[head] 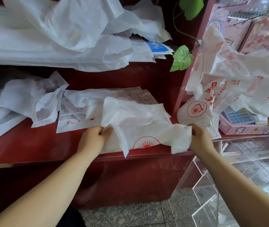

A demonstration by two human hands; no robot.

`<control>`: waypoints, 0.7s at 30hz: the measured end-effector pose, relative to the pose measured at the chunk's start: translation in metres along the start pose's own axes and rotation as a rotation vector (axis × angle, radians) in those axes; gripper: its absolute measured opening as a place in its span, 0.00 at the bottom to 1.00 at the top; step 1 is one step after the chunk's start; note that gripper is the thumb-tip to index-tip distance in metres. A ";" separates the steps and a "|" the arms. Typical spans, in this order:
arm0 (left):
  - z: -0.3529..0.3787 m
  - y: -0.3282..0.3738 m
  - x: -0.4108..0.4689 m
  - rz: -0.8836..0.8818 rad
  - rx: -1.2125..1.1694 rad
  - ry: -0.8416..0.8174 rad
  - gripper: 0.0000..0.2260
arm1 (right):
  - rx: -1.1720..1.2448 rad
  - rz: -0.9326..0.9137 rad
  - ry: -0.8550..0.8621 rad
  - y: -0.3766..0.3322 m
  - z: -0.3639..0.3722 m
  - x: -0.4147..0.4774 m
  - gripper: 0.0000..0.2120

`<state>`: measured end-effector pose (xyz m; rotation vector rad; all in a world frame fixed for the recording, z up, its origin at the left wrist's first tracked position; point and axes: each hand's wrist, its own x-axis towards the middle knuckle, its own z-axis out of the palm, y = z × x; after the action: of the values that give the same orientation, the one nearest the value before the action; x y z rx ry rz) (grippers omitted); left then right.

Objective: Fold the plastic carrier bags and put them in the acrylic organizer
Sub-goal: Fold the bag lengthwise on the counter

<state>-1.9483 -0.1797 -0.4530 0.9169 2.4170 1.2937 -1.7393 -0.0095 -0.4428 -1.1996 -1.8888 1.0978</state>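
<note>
Folding under way: left grip and right grip each pinch a handle of a carrier bag on the red counter; next, likely a lengthwise fold.

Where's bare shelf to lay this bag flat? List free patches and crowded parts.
Free: the red shelf front strip, between the crumpled bags and the left hand. Crowded: behind the held bag, flat bags pile up; beyond the right hand, printed bags and a pink box.
</note>
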 end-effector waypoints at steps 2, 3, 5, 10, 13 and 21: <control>0.003 0.004 0.010 -0.045 0.119 -0.030 0.16 | -0.074 0.025 0.016 -0.008 0.014 0.010 0.08; 0.003 0.005 0.014 -0.058 0.163 -0.045 0.15 | -0.130 0.020 -0.010 -0.011 0.018 0.015 0.09; 0.003 0.005 0.020 -0.077 0.223 -0.074 0.11 | -0.214 0.068 -0.063 -0.016 0.025 0.024 0.11; 0.002 -0.002 0.023 -0.133 0.257 0.026 0.08 | -0.440 0.213 -0.217 -0.013 0.028 0.044 0.08; 0.003 -0.005 0.021 -0.113 0.296 0.004 0.09 | -0.580 0.261 -0.267 -0.010 0.029 0.049 0.13; 0.001 -0.004 0.011 0.075 0.501 -0.038 0.18 | -0.722 0.237 -0.260 -0.004 0.031 0.050 0.16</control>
<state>-1.9577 -0.1733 -0.4562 1.1473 2.7502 0.6821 -1.7856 0.0262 -0.4487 -1.7721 -2.5084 0.7128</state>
